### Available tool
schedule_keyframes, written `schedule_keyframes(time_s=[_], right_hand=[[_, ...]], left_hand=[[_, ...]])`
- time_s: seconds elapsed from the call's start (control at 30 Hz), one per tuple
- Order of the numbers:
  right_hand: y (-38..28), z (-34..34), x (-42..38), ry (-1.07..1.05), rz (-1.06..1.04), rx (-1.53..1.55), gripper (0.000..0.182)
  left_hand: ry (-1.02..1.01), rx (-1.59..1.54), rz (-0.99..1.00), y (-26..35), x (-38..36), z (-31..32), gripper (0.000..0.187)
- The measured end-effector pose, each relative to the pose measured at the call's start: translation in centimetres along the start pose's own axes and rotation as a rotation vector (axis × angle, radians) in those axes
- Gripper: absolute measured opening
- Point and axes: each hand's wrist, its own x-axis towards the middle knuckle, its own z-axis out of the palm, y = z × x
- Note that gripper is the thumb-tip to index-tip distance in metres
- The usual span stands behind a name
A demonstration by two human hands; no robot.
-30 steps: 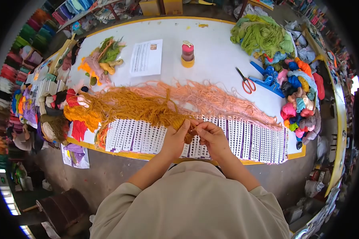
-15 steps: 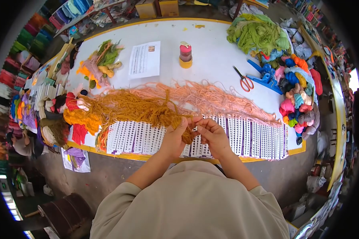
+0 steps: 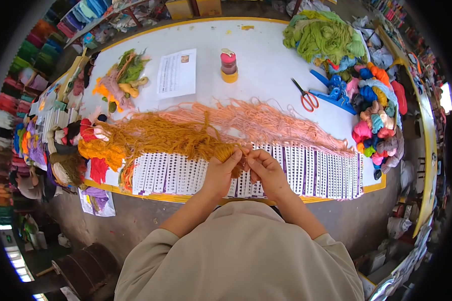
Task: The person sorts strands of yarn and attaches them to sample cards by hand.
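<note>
My left hand [image 3: 218, 174] grips the end of a long mustard-orange yarn bundle [image 3: 160, 135] that trails left across the white table [image 3: 266, 60]. My right hand [image 3: 266, 169] pinches strands of the same bundle right beside the left hand, over a row of white punched cards [image 3: 306, 173] laid along the table's near edge. Behind the bundle, loose pale pink yarn [image 3: 271, 123] spreads to the right.
Orange-handled scissors [image 3: 306, 99] and a blue tool [image 3: 334, 95] lie at right near a heap of coloured yarn skeins [image 3: 376, 115]. Green yarn [image 3: 326, 37], a small jar [image 3: 228, 65], a printed sheet [image 3: 177, 74] and mixed yarn scraps [image 3: 123, 80] lie farther back. More skeins [image 3: 65, 140] crowd the left edge.
Both hands stay together on the end of the orange bundle, with small finger shifts. The view has drifted slightly.
</note>
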Motion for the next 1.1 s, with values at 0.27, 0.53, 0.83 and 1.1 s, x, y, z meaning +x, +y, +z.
schedule_keyframes(time_s=[0.27, 0.53, 0.83, 1.1], right_hand=[[-0.2, -12.9, 0.2, 0.477, -0.416, -0.064, 0.009], [-1.6, -50.0, -10.0, 0.830, -0.452, 0.350, 0.013], [9.8, -40.3, 4.3, 0.779, -0.055, -0.823, 0.018], [12.0, -18.8, 14.0, -0.090, 0.123, -0.924, 0.015]], left_hand=[[0.260, -0.279, -0.125, 2.0, 4.6, -13.6, 0.017], [0.941, -0.277, 0.199, 12.3, 3.1, -32.7, 0.007], [0.426, -0.171, -0.533, -5.2, 9.0, -16.4, 0.017], [0.307, 1.027, -0.471, -16.7, 13.4, -7.3, 0.018]])
